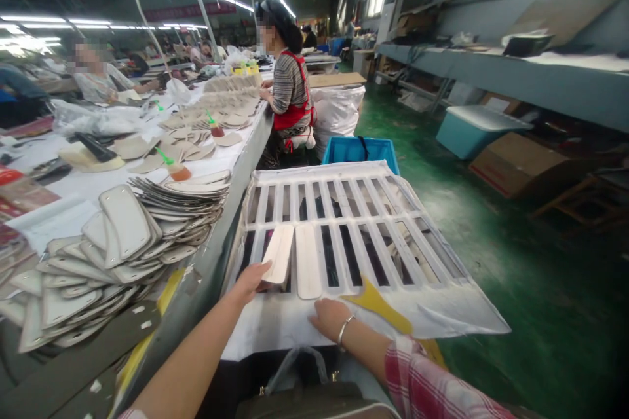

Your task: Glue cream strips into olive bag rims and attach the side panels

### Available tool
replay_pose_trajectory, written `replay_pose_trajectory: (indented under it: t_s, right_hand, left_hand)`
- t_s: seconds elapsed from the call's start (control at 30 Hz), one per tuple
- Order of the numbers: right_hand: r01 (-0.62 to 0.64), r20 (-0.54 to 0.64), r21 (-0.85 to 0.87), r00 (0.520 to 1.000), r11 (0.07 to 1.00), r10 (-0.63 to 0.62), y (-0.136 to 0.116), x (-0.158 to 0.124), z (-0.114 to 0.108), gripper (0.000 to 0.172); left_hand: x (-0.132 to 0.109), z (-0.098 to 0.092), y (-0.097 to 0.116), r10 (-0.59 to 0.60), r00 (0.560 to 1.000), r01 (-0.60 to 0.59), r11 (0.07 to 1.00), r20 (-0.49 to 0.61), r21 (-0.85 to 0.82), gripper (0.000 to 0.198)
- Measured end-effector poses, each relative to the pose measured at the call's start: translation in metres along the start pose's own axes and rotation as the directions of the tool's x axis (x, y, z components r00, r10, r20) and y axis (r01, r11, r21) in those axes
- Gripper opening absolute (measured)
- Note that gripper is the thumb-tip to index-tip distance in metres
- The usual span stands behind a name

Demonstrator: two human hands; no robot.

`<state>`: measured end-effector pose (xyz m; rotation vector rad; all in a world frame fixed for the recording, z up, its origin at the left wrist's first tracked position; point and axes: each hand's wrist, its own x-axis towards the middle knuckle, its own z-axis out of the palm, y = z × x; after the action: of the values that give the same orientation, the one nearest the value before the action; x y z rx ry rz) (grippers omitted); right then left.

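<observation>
A white slatted rack point(344, 177) lies in front of me beside the long worktable. My left hand point(251, 280) grips the near end of a cream, oblong flat piece point(278, 255) lying on the rack's slats. A second cream piece point(307, 262) lies just to its right. My right hand point(328, 315), with a bracelet on the wrist, rests fingers-down on the rack's near edge below that second piece. A yellow flat shape point(376, 302) lies next to my right hand.
Stacks of several cream flat pieces point(122, 242) cover the worktable point(230, 163) at left, with glue bottles point(173, 169) among them. A person in a red apron point(291, 91) sits ahead. A blue crate point(361, 149) stands behind the rack. Green floor point(466, 222) runs right.
</observation>
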<state>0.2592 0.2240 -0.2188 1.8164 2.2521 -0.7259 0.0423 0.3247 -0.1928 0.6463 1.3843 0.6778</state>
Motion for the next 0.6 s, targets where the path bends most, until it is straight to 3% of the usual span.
replay_pose_trajectory:
  t_s: [0.13, 0.33, 0.5, 0.6]
  right_hand:
    - [-0.014, -0.007, 0.003, 1.0, 1.0, 0.014, -0.004, 0.001, 0.004, 0.037]
    - [-0.02, -0.044, -0.007, 0.999, 1.0, 0.02, -0.012, -0.004, 0.004, 0.035]
    - [-0.037, -0.048, 0.019, 0.998, 0.999, 0.038, -0.013, -0.013, 0.011, 0.033]
    - [-0.057, -0.062, 0.041, 0.996, 0.998, 0.06, -0.013, -0.01, 0.013, 0.031]
  left_hand:
    - [-0.011, -0.009, 0.005, 0.044, 0.998, -0.039, 0.995, 0.051, -0.094, 0.025]
    - [-0.015, 0.023, 0.005, 0.166, 0.976, -0.162, 0.986, 0.144, -0.039, 0.028]
    - [-0.044, 0.028, -0.018, 0.273, 0.93, -0.296, 0.953, 0.247, 0.062, 0.021]
    - [-0.051, 0.031, -0.033, 0.345, 0.905, -0.372, 0.926, 0.248, 0.07, 0.015]
